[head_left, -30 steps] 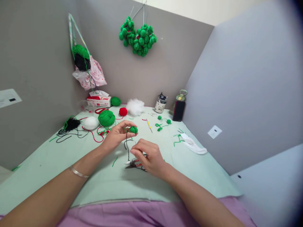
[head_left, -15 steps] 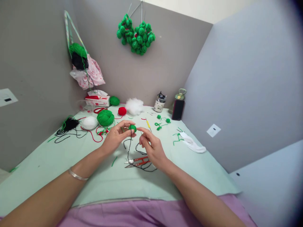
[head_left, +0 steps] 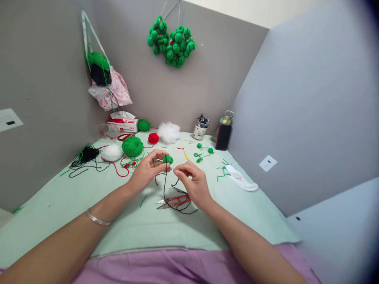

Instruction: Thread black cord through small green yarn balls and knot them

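Between the fingertips of my left hand (head_left: 146, 167) is a small green crocheted ball (head_left: 168, 159). A strand of black yarn (head_left: 165, 187) crosses the ball and hangs down to the table in loose loops. Just right of the ball, my right hand (head_left: 194, 183) has thumb and forefinger pinched together. Whatever lies in that pinch is too small to make out. Under my right hand, thread snips with orange-red handles (head_left: 179, 200) lie on the cloth, partly covered by the black yarn.
Green (head_left: 132, 146), white (head_left: 113, 153) and red yarn balls (head_left: 153, 138) sit at the back left, near white stuffing (head_left: 168, 132). A yellow-handled hook (head_left: 185, 154) and small green crocheted pieces (head_left: 199, 155) lie beyond my hands. A phone (head_left: 223, 137) leans at the back right.
My right forefinger has drawn back from the ball and closed against the thumb, slightly lower and to the right. The green ball has turned a little in my left fingers.
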Action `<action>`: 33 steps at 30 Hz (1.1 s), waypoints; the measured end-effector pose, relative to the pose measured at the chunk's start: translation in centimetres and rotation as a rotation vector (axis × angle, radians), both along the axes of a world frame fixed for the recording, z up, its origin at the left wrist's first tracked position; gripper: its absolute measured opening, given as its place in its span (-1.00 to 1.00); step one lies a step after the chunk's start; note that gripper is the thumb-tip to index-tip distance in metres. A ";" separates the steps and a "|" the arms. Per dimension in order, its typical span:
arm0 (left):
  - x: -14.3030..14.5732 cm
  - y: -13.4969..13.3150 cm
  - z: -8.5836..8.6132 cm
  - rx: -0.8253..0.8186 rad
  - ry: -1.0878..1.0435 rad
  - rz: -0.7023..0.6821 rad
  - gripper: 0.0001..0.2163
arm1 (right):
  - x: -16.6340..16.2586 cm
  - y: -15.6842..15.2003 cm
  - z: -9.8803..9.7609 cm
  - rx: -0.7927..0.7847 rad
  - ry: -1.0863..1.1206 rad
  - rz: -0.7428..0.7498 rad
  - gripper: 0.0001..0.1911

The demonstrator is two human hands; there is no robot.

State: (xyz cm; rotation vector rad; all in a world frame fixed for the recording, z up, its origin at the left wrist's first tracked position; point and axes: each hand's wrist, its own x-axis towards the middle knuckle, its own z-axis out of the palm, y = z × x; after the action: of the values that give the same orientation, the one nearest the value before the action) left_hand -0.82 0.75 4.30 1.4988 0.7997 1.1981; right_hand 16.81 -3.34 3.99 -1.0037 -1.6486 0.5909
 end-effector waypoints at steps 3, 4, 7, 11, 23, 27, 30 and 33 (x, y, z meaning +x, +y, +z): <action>0.0 0.0 0.0 0.001 0.006 -0.014 -0.69 | 0.0 0.0 0.1 -0.020 0.013 -0.008 -0.87; 0.0 0.0 0.1 0.005 0.006 -0.019 -0.69 | 0.0 0.0 0.1 -0.023 0.015 -0.011 -0.87; 0.1 -0.1 0.1 0.011 0.004 -0.024 -0.69 | 0.0 0.0 0.0 -0.041 0.013 -0.010 -0.87; 0.0 -0.2 0.2 0.003 -0.008 -0.032 -0.68 | 0.0 0.1 -0.1 -0.059 0.010 -0.008 -0.88; -0.4 0.3 -0.5 0.000 0.012 -0.062 -0.67 | 0.1 0.1 0.0 -0.074 0.039 0.036 -0.88; -0.4 0.4 -0.7 -0.071 -0.043 -0.108 -0.69 | 0.2 0.2 0.0 -0.093 0.066 0.071 -0.89; -0.4 0.4 -0.8 -0.120 -0.099 -0.159 -0.69 | 0.2 0.2 -0.2 -0.082 0.079 0.087 -0.89; -0.2 0.2 -0.8 -0.103 -0.085 -0.160 -0.72 | 0.1 0.3 -0.4 -0.046 0.073 0.090 -0.90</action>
State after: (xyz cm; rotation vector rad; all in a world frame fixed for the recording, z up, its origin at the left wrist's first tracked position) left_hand -1.06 0.99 3.47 1.3912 0.6618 1.0779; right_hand 16.91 -3.04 3.63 -0.9341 -1.6281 0.7207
